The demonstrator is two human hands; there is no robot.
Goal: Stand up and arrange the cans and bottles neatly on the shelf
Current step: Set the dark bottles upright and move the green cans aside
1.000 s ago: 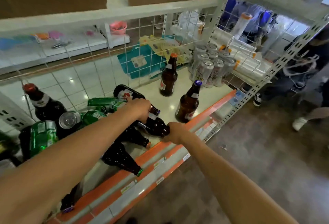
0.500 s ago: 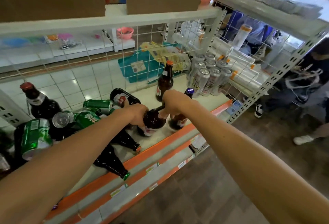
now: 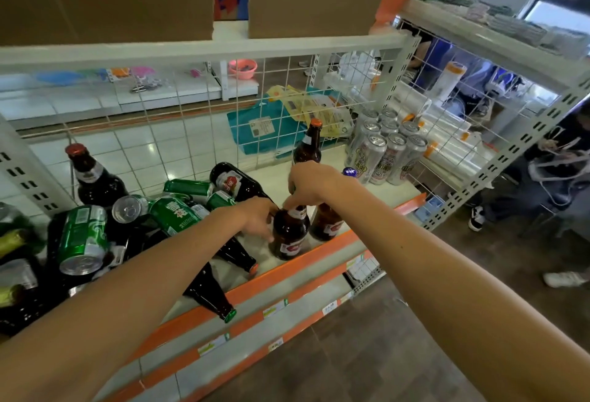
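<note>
Brown bottle [image 3: 289, 235] is standing upright near the front orange edge of the shelf [image 3: 319, 254], and both hands are on it. Right hand [image 3: 314, 188] comes in from above with its fingertips pinched around the neck, just over the label collar. Left hand [image 3: 258, 219] holds the body from the left side, fingers curled against the glass.

Just to its right, almost touching, there's a second brown bottle [image 3: 325, 223] with a blue cap, also upright, mostly hidden behind the right wrist. An orange-capped bottle [image 3: 308, 143] stands further back by the wire grid [image 3: 191, 114]. At the far right end, a tidy block of silver cans [image 3: 386, 152] is packed together.

The left side is a mess: green cans [image 3: 83, 239] and dark bottles [image 3: 210, 293] are lying in a heap, and a couple of the bottle necks poke out over the front edge.
</note>
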